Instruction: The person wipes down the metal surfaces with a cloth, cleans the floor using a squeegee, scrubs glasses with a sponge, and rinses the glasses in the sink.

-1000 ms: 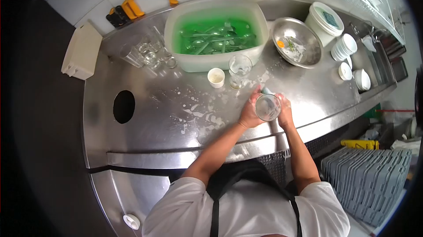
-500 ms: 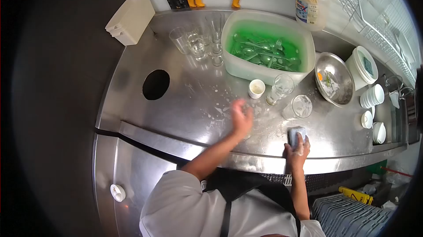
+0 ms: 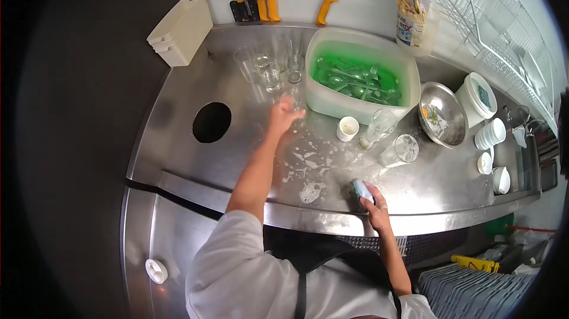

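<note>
Clear glasses [image 3: 270, 77] stand clustered at the far left of the steel counter [image 3: 255, 168], just beside the tub [image 3: 349, 108] of green liquid and cutlery. The person's left hand [image 3: 284, 118], blurred, is at the near side of that cluster; whether its fingers grip a glass cannot be told. Well apart from it, near the counter's front edge, the right hand [image 3: 377, 206] is clamped on a pale blue sponge [image 3: 359, 190]. Beyond the sponge stands a foamy glass [image 3: 398, 152], with a white cup [image 3: 345, 136] farther left.
</note>
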A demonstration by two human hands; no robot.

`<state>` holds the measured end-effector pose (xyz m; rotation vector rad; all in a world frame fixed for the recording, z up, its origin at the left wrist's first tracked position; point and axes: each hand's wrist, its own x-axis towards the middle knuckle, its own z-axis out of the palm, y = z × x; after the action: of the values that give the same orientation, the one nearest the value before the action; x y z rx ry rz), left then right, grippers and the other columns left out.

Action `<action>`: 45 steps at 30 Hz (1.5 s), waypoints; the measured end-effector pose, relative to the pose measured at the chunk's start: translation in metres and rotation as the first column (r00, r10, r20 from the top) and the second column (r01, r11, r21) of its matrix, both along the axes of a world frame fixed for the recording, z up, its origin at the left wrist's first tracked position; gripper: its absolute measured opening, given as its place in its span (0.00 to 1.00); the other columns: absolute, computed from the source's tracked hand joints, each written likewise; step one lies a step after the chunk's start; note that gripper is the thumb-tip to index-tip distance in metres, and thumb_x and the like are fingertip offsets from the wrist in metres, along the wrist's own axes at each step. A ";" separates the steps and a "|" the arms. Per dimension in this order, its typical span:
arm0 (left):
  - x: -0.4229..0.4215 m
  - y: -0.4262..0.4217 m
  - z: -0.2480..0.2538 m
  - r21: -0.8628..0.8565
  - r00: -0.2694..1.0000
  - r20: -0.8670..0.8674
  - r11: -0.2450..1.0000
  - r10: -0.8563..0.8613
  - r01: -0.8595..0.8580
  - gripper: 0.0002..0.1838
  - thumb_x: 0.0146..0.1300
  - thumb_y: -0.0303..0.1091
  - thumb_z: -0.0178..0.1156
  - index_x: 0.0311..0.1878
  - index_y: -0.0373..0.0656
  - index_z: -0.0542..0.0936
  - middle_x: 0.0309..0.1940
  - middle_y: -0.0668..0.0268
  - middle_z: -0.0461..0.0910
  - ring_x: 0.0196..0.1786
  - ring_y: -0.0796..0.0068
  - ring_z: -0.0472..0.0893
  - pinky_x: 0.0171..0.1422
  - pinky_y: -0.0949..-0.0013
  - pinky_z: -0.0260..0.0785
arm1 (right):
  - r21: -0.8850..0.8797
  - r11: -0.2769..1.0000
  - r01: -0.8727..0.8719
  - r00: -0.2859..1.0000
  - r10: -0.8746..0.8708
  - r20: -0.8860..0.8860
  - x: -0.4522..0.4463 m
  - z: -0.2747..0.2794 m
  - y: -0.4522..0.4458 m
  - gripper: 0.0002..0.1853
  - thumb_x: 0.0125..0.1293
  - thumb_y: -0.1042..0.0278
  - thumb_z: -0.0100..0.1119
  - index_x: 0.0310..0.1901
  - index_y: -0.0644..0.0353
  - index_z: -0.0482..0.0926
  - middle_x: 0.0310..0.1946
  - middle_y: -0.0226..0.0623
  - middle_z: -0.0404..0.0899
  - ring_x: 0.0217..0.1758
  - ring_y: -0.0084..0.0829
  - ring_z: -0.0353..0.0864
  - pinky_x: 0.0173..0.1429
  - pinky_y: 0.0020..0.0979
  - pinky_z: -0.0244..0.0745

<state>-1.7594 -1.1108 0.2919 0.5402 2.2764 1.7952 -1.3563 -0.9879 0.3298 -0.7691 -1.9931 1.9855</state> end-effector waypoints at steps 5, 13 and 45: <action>0.109 -0.004 -0.004 0.825 0.834 0.456 0.500 -0.311 -0.264 0.29 0.49 0.19 0.70 0.48 0.46 0.62 0.48 0.57 0.77 0.47 0.68 0.80 0.50 0.66 0.76 | -0.521 0.839 0.159 0.942 -0.286 -0.174 -0.069 -0.030 -0.035 0.29 0.70 0.62 0.52 0.71 0.59 0.61 0.65 0.39 0.69 0.66 0.35 0.69 0.68 0.38 0.65; 0.164 -0.007 -0.001 0.642 0.968 0.249 0.755 -0.036 -0.138 0.36 0.43 0.13 0.68 0.50 0.49 0.58 0.46 0.57 0.74 0.41 0.73 0.78 0.45 0.66 0.76 | -0.813 0.512 0.279 0.911 -0.410 0.055 -0.157 -0.039 -0.096 0.19 0.78 0.54 0.38 0.59 0.55 0.72 0.50 0.36 0.80 0.52 0.37 0.81 0.56 0.44 0.75; 0.169 -0.070 0.006 -0.327 0.617 -0.236 0.659 -0.751 0.677 0.47 0.30 0.43 0.77 0.58 0.36 0.71 0.47 0.47 0.81 0.51 0.48 0.81 0.56 0.55 0.73 | 0.766 0.021 -0.642 0.513 0.754 0.409 -0.112 -0.002 -0.033 0.16 0.53 0.65 0.68 0.42 0.62 0.79 0.37 0.44 0.82 0.40 0.43 0.82 0.49 0.39 0.77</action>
<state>-1.5902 -1.1807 0.2975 1.5790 1.9279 1.0866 -1.4682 -1.0210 0.3273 0.7976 -3.1310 0.7052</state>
